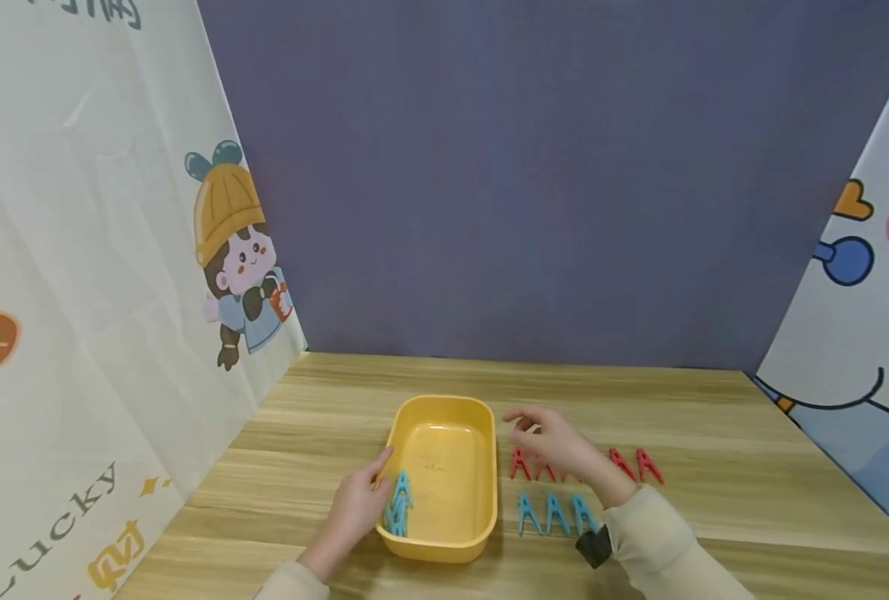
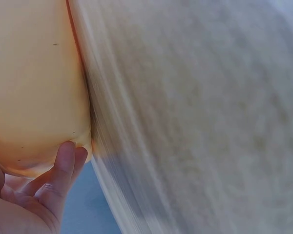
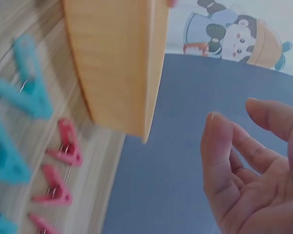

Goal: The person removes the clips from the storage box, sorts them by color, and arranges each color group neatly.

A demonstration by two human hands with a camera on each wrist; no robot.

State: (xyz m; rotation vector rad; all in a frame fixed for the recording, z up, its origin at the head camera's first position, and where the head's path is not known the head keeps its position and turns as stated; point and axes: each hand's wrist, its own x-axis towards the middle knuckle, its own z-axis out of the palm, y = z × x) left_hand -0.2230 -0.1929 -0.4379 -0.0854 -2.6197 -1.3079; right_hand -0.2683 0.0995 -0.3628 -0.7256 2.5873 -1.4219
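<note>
A yellow plastic bin [image 1: 444, 471] sits on the table with several blue clothespins [image 1: 398, 508] lying in its near left corner. My left hand [image 1: 356, 502] holds the bin's left side, thumb at the rim; the left wrist view shows fingertips [image 2: 65, 153] against the outer wall. Just right of the bin, my right hand [image 1: 554, 437] hovers above a row of red clothespins [image 1: 645, 463], partly covering them. Its fingers are loosely bent, and the right wrist view shows a gap between thumb and fingers with nothing held. Nearer me lies a row of three blue clothespins [image 1: 554, 507].
The wood-grain table [image 1: 339, 379] ends at a dark blue-grey back panel [image 1: 519, 192]. White printed sheets with cartoon figures stand as walls on the left [image 1: 99, 250] and right [image 1: 811, 350]. A black band-like piece [image 1: 594, 547] is at the right sleeve.
</note>
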